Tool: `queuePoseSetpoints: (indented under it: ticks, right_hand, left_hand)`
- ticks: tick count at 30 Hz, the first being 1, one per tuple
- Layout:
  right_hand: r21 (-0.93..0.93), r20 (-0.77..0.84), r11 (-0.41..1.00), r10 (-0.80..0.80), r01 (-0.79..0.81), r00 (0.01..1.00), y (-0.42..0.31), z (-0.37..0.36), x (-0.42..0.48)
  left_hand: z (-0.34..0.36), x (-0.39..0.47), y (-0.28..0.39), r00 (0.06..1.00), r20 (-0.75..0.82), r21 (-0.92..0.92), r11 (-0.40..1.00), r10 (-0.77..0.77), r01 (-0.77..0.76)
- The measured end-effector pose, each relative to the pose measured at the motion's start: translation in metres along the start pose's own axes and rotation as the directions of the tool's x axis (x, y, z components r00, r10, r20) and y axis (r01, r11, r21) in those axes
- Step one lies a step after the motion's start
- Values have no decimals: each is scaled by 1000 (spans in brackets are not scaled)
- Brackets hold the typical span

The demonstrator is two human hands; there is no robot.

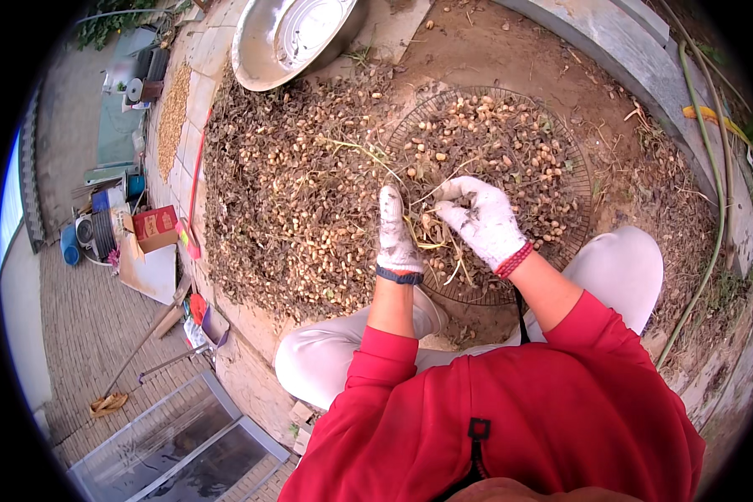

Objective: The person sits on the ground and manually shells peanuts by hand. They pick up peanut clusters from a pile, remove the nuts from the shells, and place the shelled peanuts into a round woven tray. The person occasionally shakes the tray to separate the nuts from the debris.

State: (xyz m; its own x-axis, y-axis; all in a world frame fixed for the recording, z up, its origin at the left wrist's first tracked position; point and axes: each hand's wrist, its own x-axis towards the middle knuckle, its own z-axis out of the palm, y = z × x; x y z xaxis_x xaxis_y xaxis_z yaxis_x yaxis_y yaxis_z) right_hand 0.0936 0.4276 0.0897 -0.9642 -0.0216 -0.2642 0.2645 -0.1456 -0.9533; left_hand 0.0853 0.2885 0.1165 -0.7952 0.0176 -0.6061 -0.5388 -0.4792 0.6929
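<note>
Both my hands wear dirty white knit gloves. A round wire rack (579,157) lies on the ground before me, covered with unshelled peanuts (533,150) and dry plant scraps. My left hand (396,229) is upright at the rack's left edge, with stems between it and the other hand; its grip on them is partly hidden. To its right my right hand (482,219) curls over the rack, thumb and fingers closed around a thin dry stem (442,185). Left of the rack spreads a wide heap of peanuts (301,213) mixed with dark leaf litter.
A large metal basin (257,56) stands at the heap's far edge. A red long-handled tool (194,188) lies along the heap's left side, near an opened red carton (155,229). More peanuts (173,119) lie on paving. A hose (715,188) runs beside the stone edging at right.
</note>
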Motion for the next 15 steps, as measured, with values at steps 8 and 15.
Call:
queuePoseSetpoints:
  ticks: [8, 15]
  right_hand:
    - [-332, 106, 926, -154, 181, 982, -3, -13, 6]
    - [-82, -159, 938, -346, 336, 925, -6, -25, 27]
  left_hand:
    - [-51, 22, -12, 992, 100, 497, 860, 79, -119]
    - [-65, 33, -15, 983, 186, 766, 624, 12, -152]
